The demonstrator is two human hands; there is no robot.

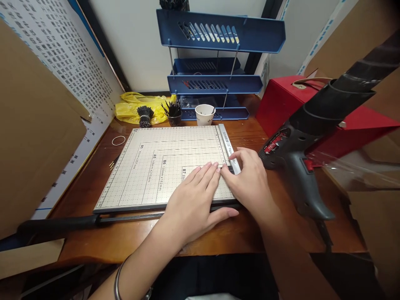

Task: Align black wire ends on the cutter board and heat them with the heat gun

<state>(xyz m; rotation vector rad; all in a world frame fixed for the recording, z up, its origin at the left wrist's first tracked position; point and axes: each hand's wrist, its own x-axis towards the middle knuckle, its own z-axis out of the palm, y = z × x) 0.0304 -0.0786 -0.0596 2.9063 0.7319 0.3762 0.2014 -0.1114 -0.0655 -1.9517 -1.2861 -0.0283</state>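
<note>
A paper cutter [131, 166] with a gridded cream board lies flat on the desk, its long black-handled blade arm [62, 223] down along the near edge. My left hand [193, 200] rests flat on the board near its lower right, fingers together and stretched out, thumb out over the near edge. Beside it, my right hand [250, 179] bends around the metal ruler strip [228, 143]. Between its thumb and fingers shows a small bundle of black strands [231, 169] against the strip; the rest is hidden by the hands.
Behind the cutter stand a tied black bundle [145, 116], a dark cup of black strands [174, 118], a white paper cup [205, 114] and a blue tray rack [215, 85]. A yellow bag [131, 106] is behind them. A heat gun [300, 146] and red box [275, 96] stand right.
</note>
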